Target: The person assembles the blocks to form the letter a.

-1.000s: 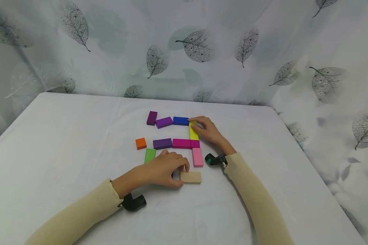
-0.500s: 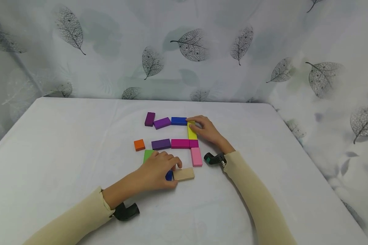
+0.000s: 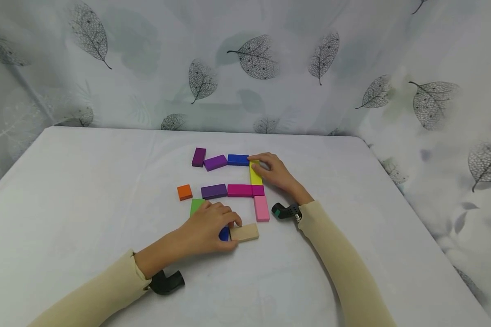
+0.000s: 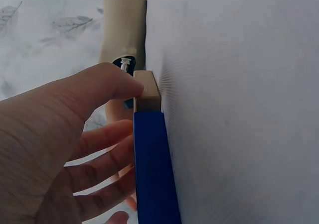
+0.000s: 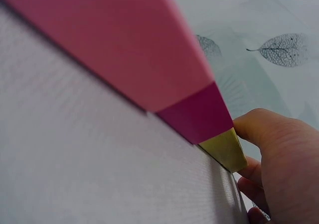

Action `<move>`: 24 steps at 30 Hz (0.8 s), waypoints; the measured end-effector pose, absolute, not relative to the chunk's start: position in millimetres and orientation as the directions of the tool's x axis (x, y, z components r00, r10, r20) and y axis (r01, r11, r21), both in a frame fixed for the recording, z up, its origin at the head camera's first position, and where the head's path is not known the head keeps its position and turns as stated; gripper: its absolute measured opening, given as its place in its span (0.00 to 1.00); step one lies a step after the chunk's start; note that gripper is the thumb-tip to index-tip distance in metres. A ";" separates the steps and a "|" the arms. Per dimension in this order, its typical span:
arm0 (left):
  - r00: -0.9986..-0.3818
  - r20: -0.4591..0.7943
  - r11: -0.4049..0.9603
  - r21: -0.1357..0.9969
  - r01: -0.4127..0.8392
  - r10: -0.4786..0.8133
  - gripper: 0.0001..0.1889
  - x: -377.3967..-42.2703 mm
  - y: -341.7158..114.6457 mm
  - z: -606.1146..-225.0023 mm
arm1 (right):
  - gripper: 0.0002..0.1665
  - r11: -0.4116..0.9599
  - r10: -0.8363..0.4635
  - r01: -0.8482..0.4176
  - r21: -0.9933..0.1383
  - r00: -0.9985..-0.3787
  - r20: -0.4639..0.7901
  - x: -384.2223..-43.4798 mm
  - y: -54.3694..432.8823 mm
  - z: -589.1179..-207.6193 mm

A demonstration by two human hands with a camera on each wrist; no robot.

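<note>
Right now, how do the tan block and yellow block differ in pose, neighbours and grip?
The tan block lies mostly crosswise, slightly slanted; the yellow block runs near-to-far. The tan block's left end faces a blue block; the yellow block's near end meets a small magenta block. The left hand holds the tan block, the right hand the yellow block. Both are oblong and lie on the white table.

A pale, leaf-printed backdrop (image 3: 147,86) stands behind and beside a white-covered table (image 3: 94,195).
</note>
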State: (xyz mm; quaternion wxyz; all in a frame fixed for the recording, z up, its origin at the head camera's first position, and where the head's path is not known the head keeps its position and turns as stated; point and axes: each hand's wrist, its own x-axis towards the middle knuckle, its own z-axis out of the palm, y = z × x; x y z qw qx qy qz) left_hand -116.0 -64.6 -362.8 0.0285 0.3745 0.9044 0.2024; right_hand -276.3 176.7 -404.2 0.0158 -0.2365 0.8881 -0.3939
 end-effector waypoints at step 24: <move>-0.676 0.053 0.614 0.372 0.696 0.735 0.17 -116.8 -69.2 -361.0 | 0.21 0.583 -0.438 -0.409 -0.702 -0.886 0.153 -274.4 175.9 -400.0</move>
